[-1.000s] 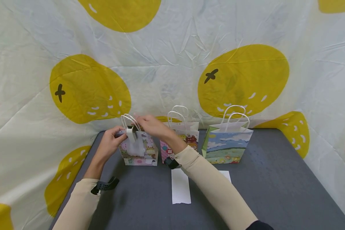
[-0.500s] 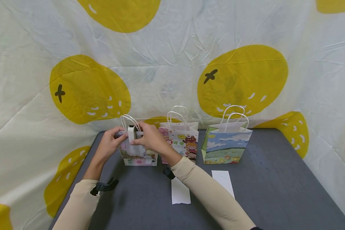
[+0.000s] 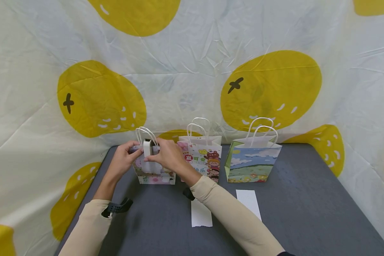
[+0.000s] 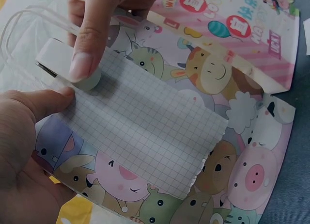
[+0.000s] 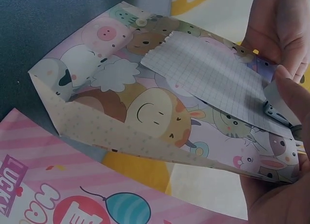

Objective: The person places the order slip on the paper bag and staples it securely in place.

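Head view: right hand [image 3: 170,154] has just gripped the stapler [image 3: 147,148], steadying it over the paper [image 3: 152,168]; left hand [image 3: 122,158] pinches the bag [image 3: 156,180].

1. A pink-striped paper bag [image 3: 201,158] with cartoon print stands upright.
2. Beside it, apart, stands a landscape-printed bag [image 3: 251,164], also upright.
3. On the grey desk [image 3: 307,202], a torn-edged slip [image 3: 201,215] lies before the former, a white slip [image 3: 249,204] before the latter.
4. Behind hangs a pale cloth [image 3: 185,89] patterned with large yellow fruit.
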